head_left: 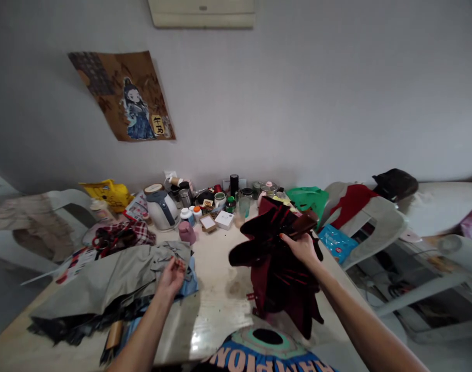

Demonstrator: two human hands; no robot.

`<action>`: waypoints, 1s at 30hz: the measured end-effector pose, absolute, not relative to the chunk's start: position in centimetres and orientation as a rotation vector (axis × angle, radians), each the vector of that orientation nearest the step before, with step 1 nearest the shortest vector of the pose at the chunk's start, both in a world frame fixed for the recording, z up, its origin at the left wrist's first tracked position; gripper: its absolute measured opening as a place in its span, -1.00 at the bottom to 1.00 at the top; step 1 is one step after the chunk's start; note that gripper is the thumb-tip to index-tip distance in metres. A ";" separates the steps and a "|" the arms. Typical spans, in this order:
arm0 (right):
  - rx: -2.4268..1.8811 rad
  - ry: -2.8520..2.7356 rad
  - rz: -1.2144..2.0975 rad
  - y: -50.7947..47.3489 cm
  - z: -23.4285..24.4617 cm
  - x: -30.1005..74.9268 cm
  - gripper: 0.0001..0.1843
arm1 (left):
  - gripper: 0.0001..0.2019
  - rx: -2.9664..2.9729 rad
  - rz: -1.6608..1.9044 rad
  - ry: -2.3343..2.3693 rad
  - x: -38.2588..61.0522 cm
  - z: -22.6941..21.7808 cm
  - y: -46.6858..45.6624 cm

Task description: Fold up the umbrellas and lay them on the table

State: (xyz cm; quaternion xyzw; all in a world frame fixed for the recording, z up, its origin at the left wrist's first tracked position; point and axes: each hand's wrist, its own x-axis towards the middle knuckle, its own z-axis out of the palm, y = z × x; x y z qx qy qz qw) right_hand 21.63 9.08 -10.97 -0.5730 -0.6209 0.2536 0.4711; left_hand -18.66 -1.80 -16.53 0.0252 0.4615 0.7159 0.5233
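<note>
My right hand [301,249] grips a dark red folding umbrella [274,253] near its brown handle [304,221]. Its velvety dark canopy hangs in loose, unfastened folds over the right side of the table. My left hand [173,276] is at the end of a grey umbrella [100,279], palm turned up, fingers loosely bent and apart with nothing visible in them. That grey umbrella, dark inside, lies loosely folded on the left of the table. Under it, blue cloth [188,281] and a wooden handle [114,335] show in part.
Along the wall stand a white kettle [161,209], a pink cup [187,232], a white box [224,220], and several bottles and jars. A blue packet [337,243] lies at the table's right edge beside a chair [379,222]. Plaid cloth [143,232] is behind the grey umbrella.
</note>
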 end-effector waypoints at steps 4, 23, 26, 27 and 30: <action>-1.317 -1.567 0.512 7.8 -11.3 20.4 -0.61 | -0.83 0.059 1.435 1.056 -12.7 -16.1 -3.6; -0.813 -2.249 -0.159 2.7 -9.7 15.4 -0.70 | -0.33 0.300 0.828 0.530 -2.4 -9.0 -4.8; -0.667 -2.286 -0.272 1.7 -10.1 14.4 -0.70 | -0.35 0.217 0.769 0.445 -1.8 -9.1 -3.2; -0.619 -2.288 -0.291 1.5 -10.1 14.1 -0.69 | -0.43 0.177 0.765 0.461 -1.7 -9.1 -2.6; -0.522 -2.295 -0.284 1.5 -9.8 13.4 -0.65 | -0.74 0.084 0.846 0.541 -1.8 -9.1 -1.3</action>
